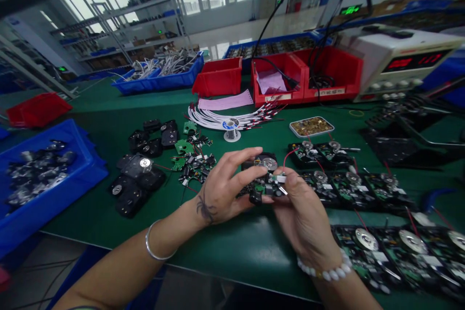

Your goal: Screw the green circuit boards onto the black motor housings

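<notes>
Both hands hold one black device [257,188] with a round silver disc, a green circuit board and a short red wire, above the green table. My left hand [227,186] grips it from the left, fingers over its top. My right hand [305,210] has its thumb and fingers closed on its right side. Left of my hands lie loose green boards [198,162] and black housings [136,184]. To the right, several similar assembled units [352,184] sit in rows. The underside of the held device is hidden.
A solder spool [231,131], white wires [207,117] and a tray of brass-coloured bits [311,127] lie beyond my hands. Red bins [218,77] and a power supply [403,63] stand behind. A blue bin [78,198] is at left, a black stand [403,140] at right.
</notes>
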`<act>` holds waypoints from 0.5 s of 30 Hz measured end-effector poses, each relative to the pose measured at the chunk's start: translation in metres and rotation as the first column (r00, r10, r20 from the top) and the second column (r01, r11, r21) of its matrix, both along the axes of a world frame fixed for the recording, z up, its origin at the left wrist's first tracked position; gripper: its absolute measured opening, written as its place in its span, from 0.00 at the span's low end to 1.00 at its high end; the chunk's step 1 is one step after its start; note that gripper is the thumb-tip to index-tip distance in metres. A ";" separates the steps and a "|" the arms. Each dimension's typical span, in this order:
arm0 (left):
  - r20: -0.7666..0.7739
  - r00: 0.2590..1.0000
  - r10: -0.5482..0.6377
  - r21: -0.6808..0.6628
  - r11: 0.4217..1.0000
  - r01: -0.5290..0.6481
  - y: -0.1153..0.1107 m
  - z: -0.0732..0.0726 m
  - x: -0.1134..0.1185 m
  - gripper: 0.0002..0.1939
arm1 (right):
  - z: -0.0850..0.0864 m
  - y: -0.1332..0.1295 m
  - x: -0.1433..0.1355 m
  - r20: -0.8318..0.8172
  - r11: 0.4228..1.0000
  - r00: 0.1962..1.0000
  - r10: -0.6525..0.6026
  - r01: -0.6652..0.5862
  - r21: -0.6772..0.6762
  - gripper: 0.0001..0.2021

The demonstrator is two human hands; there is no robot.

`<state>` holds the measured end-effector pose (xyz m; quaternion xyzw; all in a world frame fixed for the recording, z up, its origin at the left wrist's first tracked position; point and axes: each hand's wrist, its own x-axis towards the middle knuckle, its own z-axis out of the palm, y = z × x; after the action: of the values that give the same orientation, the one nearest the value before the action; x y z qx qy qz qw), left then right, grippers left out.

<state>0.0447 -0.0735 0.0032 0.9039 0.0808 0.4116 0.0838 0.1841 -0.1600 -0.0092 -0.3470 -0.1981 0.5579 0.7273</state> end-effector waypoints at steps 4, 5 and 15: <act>0.020 1.000 0.012 -0.230 0.973 -0.007 -0.007 0.003 0.002 0.15 | 0.002 -0.001 -0.003 0.023 0.998 1.000 -0.002 0.000 0.056 0.11; 0.054 0.998 0.029 -0.318 0.948 -0.010 -0.008 0.002 0.003 0.14 | 0.003 -0.001 -0.004 0.030 0.998 1.000 0.001 -0.003 0.057 0.16; 0.442 0.880 0.173 -0.757 0.598 0.263 -0.018 -0.008 0.016 0.11 | -0.005 0.001 -0.008 0.162 0.975 0.970 0.180 -0.198 0.100 0.25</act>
<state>0.0608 -0.0918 -0.0049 0.6419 0.2098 0.5355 0.5071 0.1764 -0.1591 -0.0139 -0.3256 -0.3170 0.5843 0.6723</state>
